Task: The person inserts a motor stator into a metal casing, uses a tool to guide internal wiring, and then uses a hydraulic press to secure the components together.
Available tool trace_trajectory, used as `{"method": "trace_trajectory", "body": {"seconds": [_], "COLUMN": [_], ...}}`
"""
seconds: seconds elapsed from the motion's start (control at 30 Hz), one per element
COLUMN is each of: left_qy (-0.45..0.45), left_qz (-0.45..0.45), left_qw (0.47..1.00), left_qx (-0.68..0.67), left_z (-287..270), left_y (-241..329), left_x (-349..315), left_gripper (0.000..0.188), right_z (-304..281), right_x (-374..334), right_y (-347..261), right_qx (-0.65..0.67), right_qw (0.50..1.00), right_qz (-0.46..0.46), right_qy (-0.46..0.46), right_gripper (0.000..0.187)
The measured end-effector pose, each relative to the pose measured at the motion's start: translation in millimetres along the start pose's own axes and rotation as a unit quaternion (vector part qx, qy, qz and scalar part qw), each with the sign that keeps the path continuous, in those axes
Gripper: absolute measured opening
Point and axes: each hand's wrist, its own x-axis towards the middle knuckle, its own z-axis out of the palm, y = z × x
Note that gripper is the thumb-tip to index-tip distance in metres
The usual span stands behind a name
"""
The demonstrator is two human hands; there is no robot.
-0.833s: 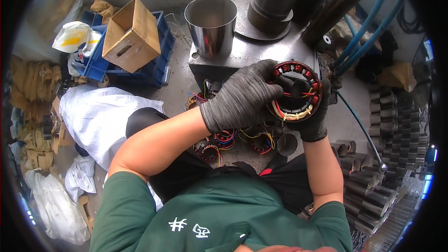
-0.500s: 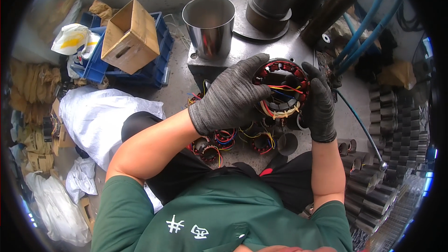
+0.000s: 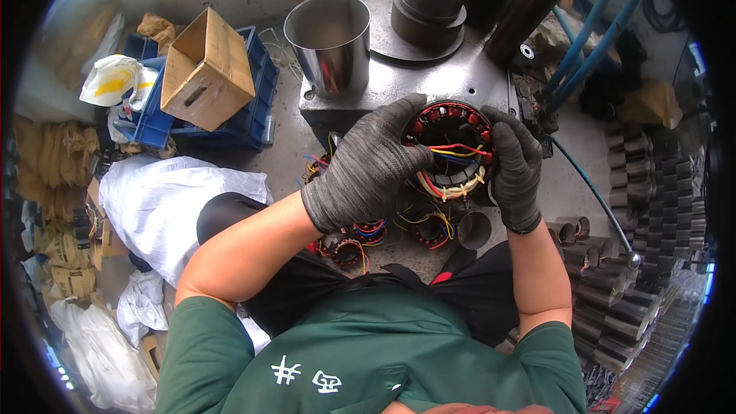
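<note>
Both hands' grip around stator [image 3: 448, 149]

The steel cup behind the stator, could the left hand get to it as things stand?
Probably yes, once freed: the left hand grips the stator just below the steel cup, with nothing between them.

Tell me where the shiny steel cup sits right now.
In the head view the steel cup stands upright at top centre on the grey machine base, right of the cardboard box and above the gloved left hand.
</note>
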Motion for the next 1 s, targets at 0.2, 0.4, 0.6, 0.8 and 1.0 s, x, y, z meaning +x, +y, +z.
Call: {"method": "trace_trajectory", "body": {"seconds": [0.2,0.4,0.6,0.8,1.0], "left_qy": [0.046,0.001,-0.034,-0.046,-0.07], "left_qz": [0.234,0.358,0.23,0.328,0.302], "left_qw": [0.925,0.825,0.893,0.846,0.857], "left_qx": [0.297,0.437,0.386,0.418,0.411], "left_z": [-11,-23,-13,-24,-23], "left_y": [-5,-1,5,-16,-12], "left_x": [0,8,1,0,0], "left_gripper": [0.053,0.04,0.061,0.058,0.06], "right_z": [-4,-16,-37,-41,-37], "right_x": [5,10,13,12,10], "right_y": [-18,-36,-19,8,-5], "right_qx": [-0.273,-0.409,-0.446,-0.327,-0.384], "right_qw": [0.956,0.893,0.823,0.865,0.859], "right_qz": [-0.08,-0.065,-0.133,-0.179,-0.091], "right_qy": [-0.078,-0.177,-0.327,-0.337,-0.326], "right_gripper": [0.031,0.026,0.012,0.015,0.027]}}
